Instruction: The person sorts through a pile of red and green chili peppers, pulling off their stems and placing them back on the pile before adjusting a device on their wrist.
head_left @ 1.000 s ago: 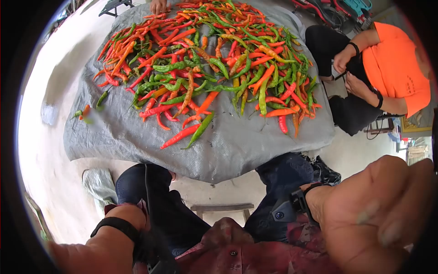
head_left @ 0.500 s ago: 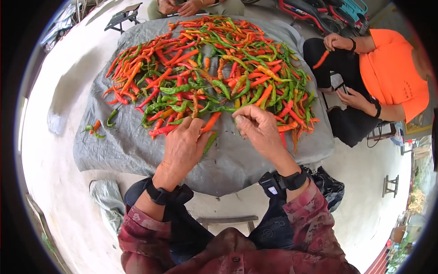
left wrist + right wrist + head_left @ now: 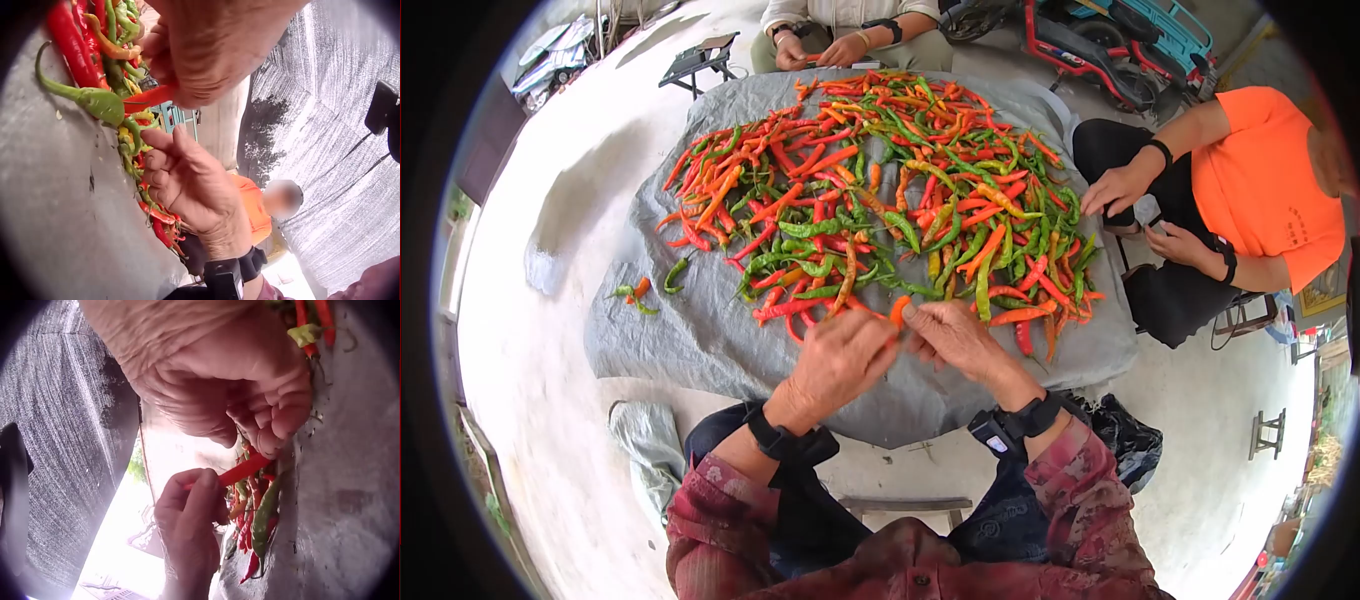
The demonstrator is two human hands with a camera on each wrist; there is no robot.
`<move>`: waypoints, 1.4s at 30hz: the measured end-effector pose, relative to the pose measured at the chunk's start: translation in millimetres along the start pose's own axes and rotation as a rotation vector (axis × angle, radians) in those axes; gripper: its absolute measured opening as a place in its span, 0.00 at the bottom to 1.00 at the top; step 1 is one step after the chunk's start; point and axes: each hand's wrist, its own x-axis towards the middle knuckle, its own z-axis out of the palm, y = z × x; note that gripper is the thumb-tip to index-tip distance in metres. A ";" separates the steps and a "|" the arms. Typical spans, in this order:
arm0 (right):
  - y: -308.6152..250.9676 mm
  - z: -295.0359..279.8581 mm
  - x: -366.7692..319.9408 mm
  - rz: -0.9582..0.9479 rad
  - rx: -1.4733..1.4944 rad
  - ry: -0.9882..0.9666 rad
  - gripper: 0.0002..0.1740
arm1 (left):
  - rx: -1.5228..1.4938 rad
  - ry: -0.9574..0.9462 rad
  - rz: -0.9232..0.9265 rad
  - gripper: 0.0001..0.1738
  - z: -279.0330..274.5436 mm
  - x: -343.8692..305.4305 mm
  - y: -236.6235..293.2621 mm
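My left hand [image 3: 840, 365] pinches a red chili pepper [image 3: 150, 99] over the near edge of the heap. In the right wrist view the chili slants up out of that hand, its free end close to my right fingertips. My right hand [image 3: 960, 340] is beside it, fingers loosely curled. In the left wrist view nothing shows between its thumb and fingers. A green chili [image 3: 100, 103] with a curved stem lies on the grey cloth just in front of the heap. In the head view my hands hide that chili.
A heap of red, orange and green chilies [image 3: 920, 200] covers much of the grey cloth [image 3: 700, 345]. A few small chilies [image 3: 638, 292] lie apart at left. A person in orange [image 3: 1265, 190] sits at right; another person [image 3: 850, 30] sits opposite. A low stool [image 3: 905, 505] stands below me.
My hands went from beside my body to the heap's near edge, and the left now has a chili. The person in orange raised a red chili, then moved an emptied-looking hand toward the heap.
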 end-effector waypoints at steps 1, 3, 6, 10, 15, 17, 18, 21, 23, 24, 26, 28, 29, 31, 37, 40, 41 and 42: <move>2.5 2.6 -0.4 -0.007 -0.004 0.006 0.27 | 0.010 0.001 0.129 0.12 -0.5 -2.9 2.5; 6.4 6.8 0.8 0.036 0.250 -0.071 0.25 | 0.002 -0.038 0.175 0.13 3.6 -7.5 3.9; 2.2 8.4 -0.7 0.035 0.221 -0.067 0.17 | -0.050 -0.109 0.320 0.14 10.8 -9.2 3.1; -3.3 8.6 -4.7 -0.232 -0.085 -0.022 0.12 | -0.108 -0.014 0.127 0.16 -2.1 -4.3 -4.2; -7.5 7.5 -12.3 -0.225 -0.291 -0.104 0.12 | -0.636 0.151 -0.508 0.16 -11.3 0.4 -8.0; -6.1 6.9 -13.3 -0.249 -0.269 -0.117 0.12 | -0.640 0.101 -0.521 0.17 -14.1 1.5 -12.2; -11.0 2.5 -13.4 -0.204 -0.390 -0.218 0.14 | -0.536 0.077 -0.477 0.13 -12.1 -0.2 -19.0; -17.7 -13.4 -18.8 -0.190 -0.465 -0.304 0.16 | -0.472 0.121 -0.478 0.04 -9.7 0.5 -26.5; -17.7 -22.3 -18.3 -0.229 -0.421 -0.294 0.17 | -0.374 0.124 -0.501 0.05 -17.6 2.9 -30.3; -15.9 -25.1 -17.3 -0.260 -0.393 -0.255 0.18 | -0.450 0.029 -0.611 0.10 -21.8 2.6 -30.3; -16.2 -27.1 -16.9 -0.316 -0.394 -0.196 0.18 | -0.523 0.001 -0.515 0.11 -16.0 -1.0 -27.7; -18.2 -25.1 -17.2 -0.294 -0.415 -0.218 0.17 | -0.518 -0.094 -0.293 0.13 -21.2 6.3 -15.7; -18.2 -24.1 -17.8 -0.272 -0.436 -0.244 0.17 | -0.521 -0.097 -0.293 0.13 -20.2 5.7 -15.3; -18.0 -23.1 -19.0 -0.246 -0.453 -0.248 0.17 | -0.534 -0.313 -0.267 0.11 -18.8 3.3 -14.8; -13.8 -44.5 -12.0 -0.168 -0.407 -0.074 0.15 | -0.427 -0.078 -0.523 0.06 -26.6 2.9 -30.0; -21.4 -60.6 1.8 -0.268 0.362 0.195 0.15 | -0.306 -0.079 -0.518 0.09 -24.0 0.2 -30.5; -23.9 -62.9 3.8 -0.369 0.948 0.355 0.15 | -0.116 -0.162 -0.453 0.11 -18.7 -2.7 -24.9; -19.8 -63.8 5.5 -0.371 0.948 0.356 0.15 | 0.075 -0.242 -0.385 0.13 -14.1 -5.4 -21.9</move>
